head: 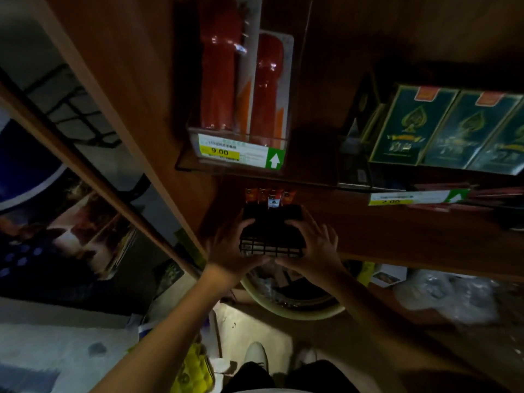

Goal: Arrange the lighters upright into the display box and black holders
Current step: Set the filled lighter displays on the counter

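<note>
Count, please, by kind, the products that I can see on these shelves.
Lighters upright behind the black holder: 4
Red tubes in the clear tray: 2
Green card boxes: 3
Total: 9

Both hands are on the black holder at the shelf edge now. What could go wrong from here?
1. The holder sits at the shelf edge, gripped by the left hand and right hand; a slip could drop it toward the basin below.
2. A tilt could topple the upright lighters.
3. Dim light hides the slots.
</note>
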`<state>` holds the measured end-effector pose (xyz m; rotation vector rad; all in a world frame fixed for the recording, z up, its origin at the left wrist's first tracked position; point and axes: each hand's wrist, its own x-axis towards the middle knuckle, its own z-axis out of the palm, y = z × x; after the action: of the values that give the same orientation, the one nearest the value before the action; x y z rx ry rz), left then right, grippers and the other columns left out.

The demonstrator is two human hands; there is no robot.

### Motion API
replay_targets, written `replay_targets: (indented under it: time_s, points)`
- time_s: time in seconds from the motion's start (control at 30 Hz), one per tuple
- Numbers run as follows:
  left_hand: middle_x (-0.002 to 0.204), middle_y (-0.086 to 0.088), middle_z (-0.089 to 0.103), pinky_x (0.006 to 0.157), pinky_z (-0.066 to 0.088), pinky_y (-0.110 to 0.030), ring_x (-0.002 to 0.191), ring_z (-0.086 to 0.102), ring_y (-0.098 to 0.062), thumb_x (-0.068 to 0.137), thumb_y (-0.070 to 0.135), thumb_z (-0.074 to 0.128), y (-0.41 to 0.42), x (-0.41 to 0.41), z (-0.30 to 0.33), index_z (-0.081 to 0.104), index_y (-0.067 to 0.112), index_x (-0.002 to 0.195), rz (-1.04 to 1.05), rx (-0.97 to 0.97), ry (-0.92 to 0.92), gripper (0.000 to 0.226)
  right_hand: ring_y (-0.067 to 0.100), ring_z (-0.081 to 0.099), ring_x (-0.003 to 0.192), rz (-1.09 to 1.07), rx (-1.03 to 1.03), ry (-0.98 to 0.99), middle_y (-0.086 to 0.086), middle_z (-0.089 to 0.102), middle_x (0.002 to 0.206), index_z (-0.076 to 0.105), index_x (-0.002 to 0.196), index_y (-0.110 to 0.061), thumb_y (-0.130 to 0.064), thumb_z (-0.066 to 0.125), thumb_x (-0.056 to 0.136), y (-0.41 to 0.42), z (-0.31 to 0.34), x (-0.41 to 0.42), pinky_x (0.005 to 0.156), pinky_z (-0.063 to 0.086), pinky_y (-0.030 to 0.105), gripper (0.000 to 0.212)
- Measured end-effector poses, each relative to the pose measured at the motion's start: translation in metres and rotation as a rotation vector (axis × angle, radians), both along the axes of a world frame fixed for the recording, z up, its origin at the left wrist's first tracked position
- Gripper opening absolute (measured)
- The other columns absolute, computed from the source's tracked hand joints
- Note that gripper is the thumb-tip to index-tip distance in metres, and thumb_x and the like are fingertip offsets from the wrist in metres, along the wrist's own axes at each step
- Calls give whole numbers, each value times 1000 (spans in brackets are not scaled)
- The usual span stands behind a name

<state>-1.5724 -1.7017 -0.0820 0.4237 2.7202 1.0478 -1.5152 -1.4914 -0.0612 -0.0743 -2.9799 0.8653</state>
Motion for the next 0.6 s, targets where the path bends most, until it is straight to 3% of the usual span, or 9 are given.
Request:
replay_targets:
  time_s: [0.13, 0.3, 0.47, 0.6]
  points:
    - [157, 2, 31, 117, 17, -47, 146, 23, -29, 57, 82, 49, -1, -4, -3, 36, 44, 144, -19, -76, -11, 96, 29, 27, 144, -24, 87, 18, -1, 23, 163, 45, 139, -37, -79, 50, 67, -1, -8, -1, 115, 9, 52, 84]
    - [160, 7, 27, 118, 15, -50, 146, 16, -20, 61, 85, 43, -2, -2, -9, 39, 38, 146, -18, -64, 47, 97, 27, 37, 137, -127, 107, 85, 0, 38, 156, 46, 141, -34, -77, 51, 72, -12, -19, 8, 112, 20, 57, 81]
    - [150, -3, 44, 112, 28, -50, 138, 34, -28, 79, 89, 28, -4, 15, -20, 46, 25, 143, 116, -63, 198, 92, 28, 40, 133, -283, 124, 132, 0, 50, 142, 48, 140, -27, -74, 49, 78, -14, -21, 24, 109, 30, 57, 77]
    - [149, 1, 45, 111, 28, -49, 137, 39, -29, 85, 78, 36, -3, 23, -27, 48, 22, 143, 141, -123, 261, 82, 31, 38, 132, -334, 131, 111, 3, 46, 142, 50, 139, -27, -72, 49, 79, -17, -21, 32, 106, 31, 52, 75]
